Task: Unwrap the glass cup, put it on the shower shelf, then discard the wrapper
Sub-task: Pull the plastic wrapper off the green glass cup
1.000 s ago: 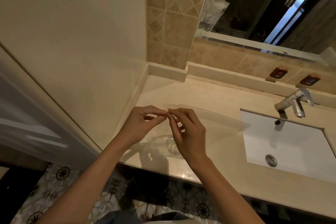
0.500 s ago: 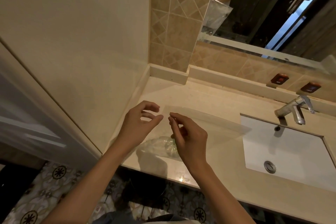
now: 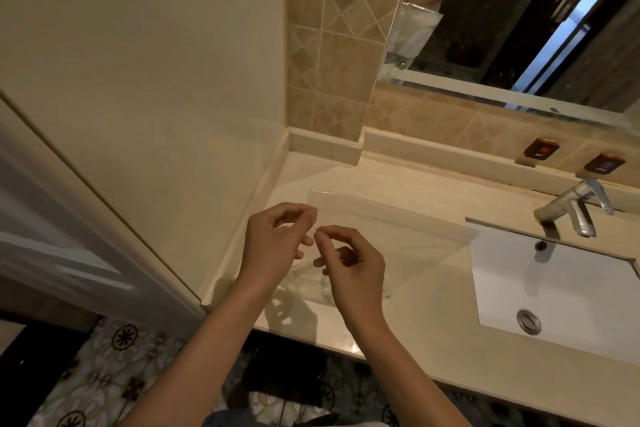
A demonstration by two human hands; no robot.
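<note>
A clear plastic wrapper (image 3: pixel 398 236) hangs over the left end of the beige counter (image 3: pixel 426 319), its open top edge stretching right toward the sink. The glass cup (image 3: pixel 308 279) shows faintly through the wrapper's bottom, just under my hands and partly hidden by them. My left hand (image 3: pixel 273 243) has thumb and forefinger pinched at the wrapper's upper left corner. My right hand (image 3: pixel 356 270) pinches the same edge right beside it, fingertips almost touching the left ones. No shower shelf is in view.
A white sink (image 3: pixel 561 291) with a chrome tap (image 3: pixel 575 208) lies to the right. A mirror (image 3: pixel 519 10) hangs above the tiled back wall, reflecting a person and the wrapper. A cream wall closes the left side. Patterned floor tiles (image 3: pixel 114 357) show below the counter's front edge.
My left hand, which had let go and opened half a second ago, has come back and closed on the wrapper's edge beside my right hand. Both hands sit slightly lower.
</note>
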